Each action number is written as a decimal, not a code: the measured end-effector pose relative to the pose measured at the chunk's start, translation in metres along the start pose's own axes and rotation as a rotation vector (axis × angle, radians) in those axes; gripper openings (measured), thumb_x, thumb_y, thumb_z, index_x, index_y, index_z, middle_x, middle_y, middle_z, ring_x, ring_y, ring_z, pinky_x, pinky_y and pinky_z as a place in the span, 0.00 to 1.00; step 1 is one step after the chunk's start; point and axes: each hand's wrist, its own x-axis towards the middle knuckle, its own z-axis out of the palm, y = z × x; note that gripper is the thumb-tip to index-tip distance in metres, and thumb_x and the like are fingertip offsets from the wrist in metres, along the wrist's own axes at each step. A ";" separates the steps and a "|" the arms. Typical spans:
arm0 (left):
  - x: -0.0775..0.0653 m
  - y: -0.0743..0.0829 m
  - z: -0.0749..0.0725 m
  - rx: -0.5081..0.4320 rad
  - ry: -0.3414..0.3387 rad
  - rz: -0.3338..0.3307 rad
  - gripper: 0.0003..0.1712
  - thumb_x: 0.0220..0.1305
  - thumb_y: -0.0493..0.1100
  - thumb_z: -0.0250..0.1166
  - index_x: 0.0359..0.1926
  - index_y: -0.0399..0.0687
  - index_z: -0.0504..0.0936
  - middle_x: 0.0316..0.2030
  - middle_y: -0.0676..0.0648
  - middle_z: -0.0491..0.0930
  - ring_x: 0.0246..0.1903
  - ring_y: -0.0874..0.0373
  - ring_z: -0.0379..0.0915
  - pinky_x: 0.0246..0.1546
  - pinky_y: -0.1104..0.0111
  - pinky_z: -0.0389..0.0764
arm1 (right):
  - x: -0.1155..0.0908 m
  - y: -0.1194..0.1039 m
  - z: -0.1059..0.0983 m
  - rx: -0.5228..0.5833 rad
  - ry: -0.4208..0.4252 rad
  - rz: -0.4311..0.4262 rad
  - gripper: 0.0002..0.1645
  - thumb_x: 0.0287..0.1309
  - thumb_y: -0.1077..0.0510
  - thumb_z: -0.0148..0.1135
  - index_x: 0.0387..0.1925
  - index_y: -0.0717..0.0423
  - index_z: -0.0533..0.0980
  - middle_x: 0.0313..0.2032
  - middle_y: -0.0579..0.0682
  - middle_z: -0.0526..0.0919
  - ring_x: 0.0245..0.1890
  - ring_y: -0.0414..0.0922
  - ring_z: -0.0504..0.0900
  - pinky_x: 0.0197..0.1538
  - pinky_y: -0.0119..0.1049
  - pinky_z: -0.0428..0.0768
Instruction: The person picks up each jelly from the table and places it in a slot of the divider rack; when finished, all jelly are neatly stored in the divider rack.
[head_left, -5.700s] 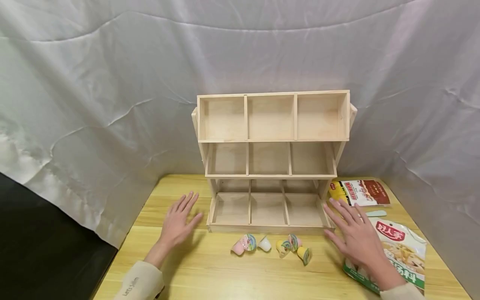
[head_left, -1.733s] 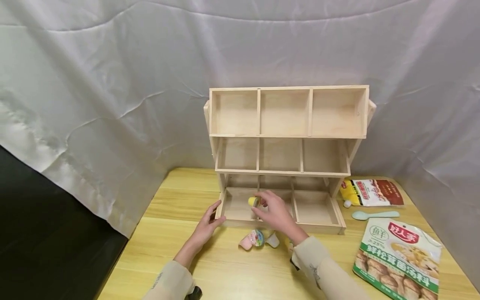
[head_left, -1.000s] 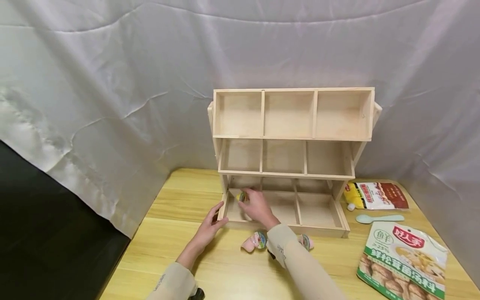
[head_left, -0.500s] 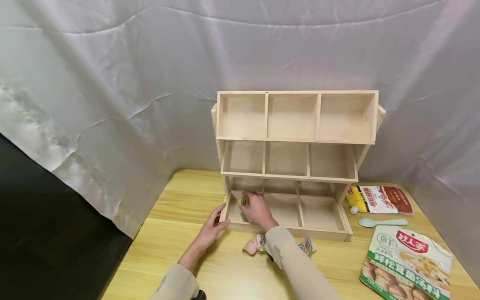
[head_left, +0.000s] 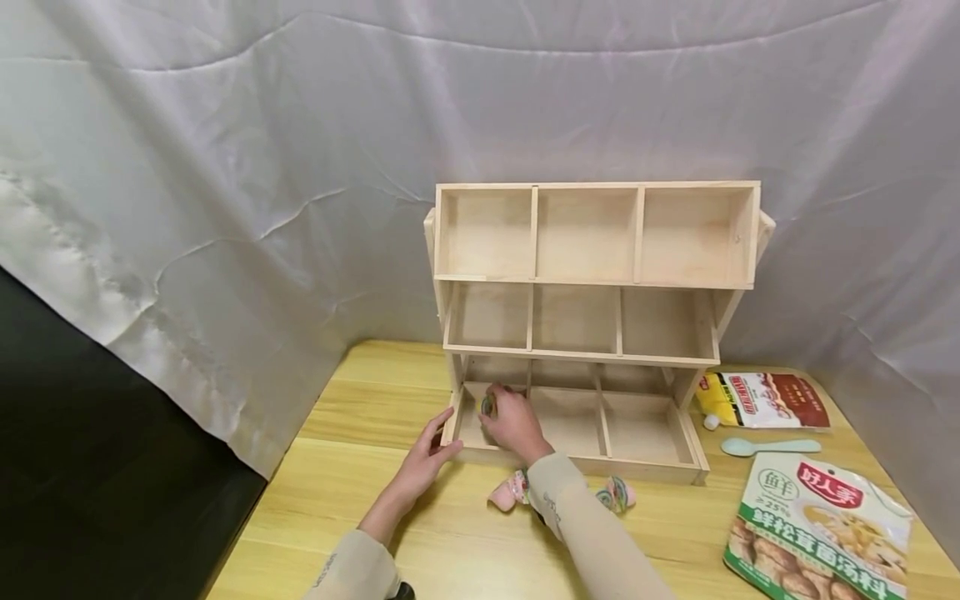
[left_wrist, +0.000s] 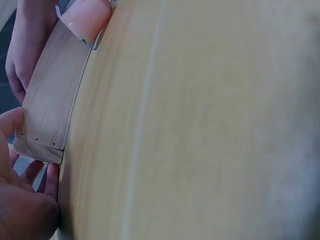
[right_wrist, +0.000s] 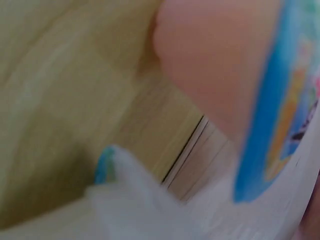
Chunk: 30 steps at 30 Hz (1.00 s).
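Note:
In the head view my right hand reaches into the left compartment of the bottom tier of a wooden shelf. It pinches a small jelly cup, whose colourful lid shows while the fingers cover most of the cup. My left hand holds the left front corner of that tier; in the left wrist view its thumb and fingers lie on either side of the corner. A pink jelly cup lies before the shelf, partly behind the right sleeve. Another pink-and-rainbow jelly cup lies right of the sleeve.
To the shelf's right are a yellow-and-red spouted pouch, a pale blue spoon and a large green-and-white mushroom packet. Grey cloth hangs behind and at the sides of the wooden table.
From flat over the table, my hands moved to the shelf. The right hand took a yellow jelly cup and carried it leftward into the bottom left compartment; the left hand took the corner.

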 end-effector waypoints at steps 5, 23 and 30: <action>0.000 0.000 0.001 0.006 0.007 0.001 0.37 0.77 0.49 0.61 0.80 0.66 0.58 0.77 0.36 0.58 0.71 0.38 0.63 0.68 0.44 0.70 | 0.000 0.002 0.002 -0.038 -0.001 -0.031 0.27 0.56 0.56 0.77 0.56 0.59 0.80 0.47 0.56 0.87 0.43 0.52 0.86 0.50 0.46 0.85; 0.000 -0.002 0.000 -0.013 0.010 0.016 0.37 0.77 0.49 0.62 0.80 0.63 0.58 0.76 0.34 0.60 0.66 0.41 0.69 0.63 0.48 0.74 | 0.001 0.001 0.005 -0.096 -0.041 -0.114 0.27 0.62 0.53 0.74 0.62 0.54 0.81 0.63 0.53 0.81 0.53 0.53 0.84 0.56 0.49 0.83; 0.001 -0.003 -0.001 0.006 0.001 0.015 0.37 0.77 0.48 0.61 0.81 0.63 0.58 0.76 0.33 0.60 0.65 0.42 0.70 0.61 0.52 0.75 | 0.001 0.004 0.007 -0.089 -0.023 -0.115 0.28 0.59 0.52 0.76 0.60 0.55 0.81 0.58 0.54 0.84 0.50 0.52 0.85 0.54 0.49 0.83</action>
